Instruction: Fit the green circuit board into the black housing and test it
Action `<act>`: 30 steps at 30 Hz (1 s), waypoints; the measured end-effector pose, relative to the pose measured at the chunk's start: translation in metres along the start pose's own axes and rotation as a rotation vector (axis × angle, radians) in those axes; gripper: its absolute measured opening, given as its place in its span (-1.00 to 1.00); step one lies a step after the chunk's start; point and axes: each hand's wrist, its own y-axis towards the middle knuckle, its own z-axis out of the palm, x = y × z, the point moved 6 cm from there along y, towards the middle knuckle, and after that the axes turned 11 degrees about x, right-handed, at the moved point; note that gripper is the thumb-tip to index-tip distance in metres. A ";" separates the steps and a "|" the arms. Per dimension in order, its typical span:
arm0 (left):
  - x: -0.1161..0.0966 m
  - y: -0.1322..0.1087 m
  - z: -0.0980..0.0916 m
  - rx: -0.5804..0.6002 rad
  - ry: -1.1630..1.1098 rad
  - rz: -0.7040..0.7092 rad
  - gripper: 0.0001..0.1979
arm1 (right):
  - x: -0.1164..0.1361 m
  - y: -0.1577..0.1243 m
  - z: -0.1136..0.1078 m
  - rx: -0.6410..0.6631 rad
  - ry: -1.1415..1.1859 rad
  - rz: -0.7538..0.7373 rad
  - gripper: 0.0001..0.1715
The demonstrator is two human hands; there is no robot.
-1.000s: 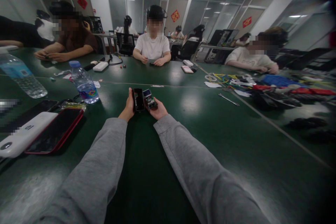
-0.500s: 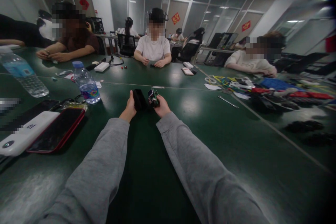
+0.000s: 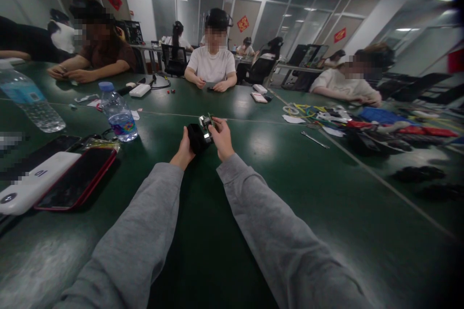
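Near the middle of the green table (image 3: 290, 178), my left hand (image 3: 184, 149) is closed around a black box-like case (image 3: 197, 137). Close against its right side, my right hand (image 3: 222, 139) pinches a small green circuit board with silvery metal parts (image 3: 206, 126). The board is tilted, and its metal parts overlap the right edge of the case in this view. Whether board and case touch cannot be made out. The case's inside is too dark to see.
Left: two water bottles (image 3: 122, 118), a white power bank (image 3: 36, 181) and a red-edged phone (image 3: 78, 178). Right: a wrench (image 3: 314, 140) and a heap of cables and tools (image 3: 340, 116). Across the table sits a person in a white shirt (image 3: 211, 65), with others to either side.
My right hand has turned and brought the board left, up to the case. The case has shifted slightly right in my left hand, and the gap between them has closed.
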 end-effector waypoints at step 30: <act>-0.003 0.003 -0.009 -0.033 -0.036 -0.028 -0.35 | -0.049 -0.006 -0.020 -0.020 0.134 0.210 -0.87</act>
